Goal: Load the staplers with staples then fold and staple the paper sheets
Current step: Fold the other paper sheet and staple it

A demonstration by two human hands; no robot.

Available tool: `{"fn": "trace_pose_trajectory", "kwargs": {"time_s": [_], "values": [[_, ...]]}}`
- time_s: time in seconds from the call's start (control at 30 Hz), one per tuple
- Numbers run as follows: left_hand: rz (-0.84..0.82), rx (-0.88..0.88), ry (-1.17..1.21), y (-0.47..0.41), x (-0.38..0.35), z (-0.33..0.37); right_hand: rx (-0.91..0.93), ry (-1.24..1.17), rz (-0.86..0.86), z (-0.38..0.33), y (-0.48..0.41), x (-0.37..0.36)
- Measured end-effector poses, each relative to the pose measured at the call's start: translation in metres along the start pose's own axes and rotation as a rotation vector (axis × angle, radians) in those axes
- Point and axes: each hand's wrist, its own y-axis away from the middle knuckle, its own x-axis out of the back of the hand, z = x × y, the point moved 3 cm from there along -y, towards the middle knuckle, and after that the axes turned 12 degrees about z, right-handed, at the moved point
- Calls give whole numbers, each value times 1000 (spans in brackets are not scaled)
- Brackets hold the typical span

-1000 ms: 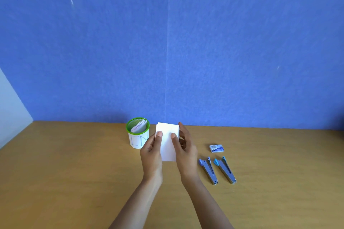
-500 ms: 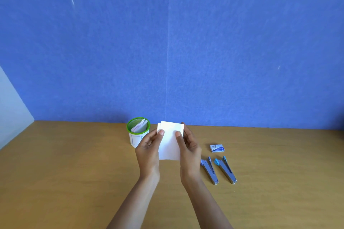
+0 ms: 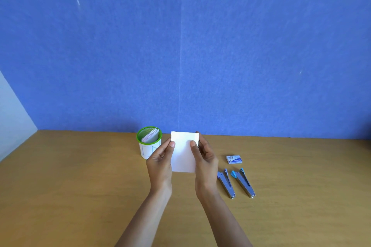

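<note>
A folded white paper sheet (image 3: 183, 151) is held upright above the wooden table, facing me. My left hand (image 3: 160, 163) pinches its left edge, thumb on the front. My right hand (image 3: 204, 159) grips its right edge the same way. Two blue staplers lie side by side to the right of my right hand: the nearer stapler (image 3: 225, 183) and the farther stapler (image 3: 244, 182), both apart from my hands. A small box of staples (image 3: 233, 159) lies behind them.
A green-rimmed white cup (image 3: 149, 143) with more folded sheets stands just left of the held paper. The blue wall rises behind the wooden table (image 3: 80, 186). A white panel (image 3: 12, 118) borders the far left.
Both hands have lifted the paper off the table and tilted it upright toward me. Staplers, box and cup have not moved.
</note>
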Motion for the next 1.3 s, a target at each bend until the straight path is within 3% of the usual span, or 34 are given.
{"fn": "trace_pose_trajectory", "kwargs": {"time_s": [0.63,1.17,1.3], "values": [[32,40,11,-2,1,-4,5,-60,12,-7,3,0],[37,29,17,-3,1,-8,-218,-142,99,-4,-1,2],[53,21,8,-3,2,-8,-156,-127,76,-8,0,0]]}}
